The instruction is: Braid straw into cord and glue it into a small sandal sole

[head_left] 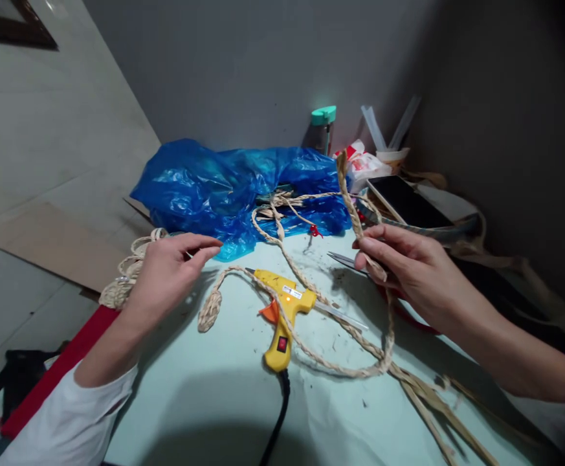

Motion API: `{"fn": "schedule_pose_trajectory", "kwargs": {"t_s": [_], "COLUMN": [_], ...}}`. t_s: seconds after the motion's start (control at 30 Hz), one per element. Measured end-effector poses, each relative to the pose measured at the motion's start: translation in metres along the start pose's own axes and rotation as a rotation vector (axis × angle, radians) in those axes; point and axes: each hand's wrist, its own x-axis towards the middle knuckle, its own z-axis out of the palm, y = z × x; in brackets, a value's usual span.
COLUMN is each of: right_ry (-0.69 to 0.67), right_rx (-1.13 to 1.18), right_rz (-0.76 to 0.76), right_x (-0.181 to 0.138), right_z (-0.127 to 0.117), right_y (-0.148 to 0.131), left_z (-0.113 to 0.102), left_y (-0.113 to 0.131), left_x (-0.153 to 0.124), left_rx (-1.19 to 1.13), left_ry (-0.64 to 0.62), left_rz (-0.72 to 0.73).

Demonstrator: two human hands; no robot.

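My right hand [401,268] is closed on a braided straw rope [354,220] whose end stands up above my fingers. The rope runs down from my hand, loops across the pale green table [204,401] and passes over a yellow glue gun [285,310] lying in the middle. My left hand [168,275] hovers over the table's left side with its fingers stretched toward the blue bag, holding nothing visible. A coiled braid end [210,310] lies just right of that hand. Scissors [345,260] lie partly hidden behind my right hand.
A crumpled blue plastic bag [224,184] with straw strands lies at the back. A bundle of braided straw [127,272] sits at the left edge. A teal-capped bottle [321,129], a tablet [406,200] and clutter stand back right. Loose straw strips [437,408] trail front right.
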Motion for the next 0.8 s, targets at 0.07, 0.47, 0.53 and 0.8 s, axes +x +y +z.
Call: {"fn": "schedule_pose_trajectory", "kwargs": {"t_s": [0.07, 0.47, 0.53, 0.8], "right_ry": [0.03, 0.018, -0.019, -0.066], "right_rx": [-0.009, -0.235, -0.308, -0.458], "right_rz": [0.019, -0.014, -0.039, -0.106], "right_x": [-0.001, -0.002, -0.005, -0.018], "right_z": [0.001, 0.0, 0.001, 0.008], "right_y": [0.0, 0.003, 0.001, -0.006], "left_z": [-0.003, -0.01, -0.007, -0.007], "left_y": [-0.005, -0.019, -0.019, -0.023], "left_x": [0.002, -0.013, -0.015, -0.015], "left_rx": [0.126, 0.463, 0.447, 0.281], "left_ry": [-0.1, -0.519, -0.524, -0.541], "left_rz": [0.074, 0.001, -0.007, 0.016]}}
